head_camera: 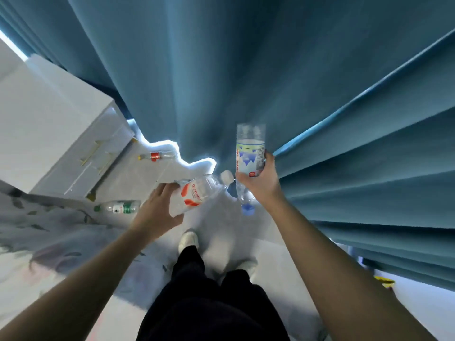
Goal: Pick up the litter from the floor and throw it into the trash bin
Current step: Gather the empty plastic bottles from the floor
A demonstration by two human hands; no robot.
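Head view: person standing, both arms stretched out above the pale floor point(147, 178).
Left hand point(157, 207): fingers curled round orange-label bottle point(197, 193), white cap pointing toward the other hand.
Right hand point(258, 183): grips blue-label bottle point(250, 153), blue cap pointing down.
Litter on floor: green-label bottle point(119, 207) lying beside bed point(49, 230); red-label bottle point(156, 156) lying by curtain point(246, 70) hem, near white cabinet point(61, 131).

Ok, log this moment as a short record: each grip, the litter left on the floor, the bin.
left grip: holds white-capped bottle
right grip: holds blue-capped bottle, cap downward
on floor: green-label bottle; red-label bottle
trash bin: not in view
nearby: blue curtain, white cabinet
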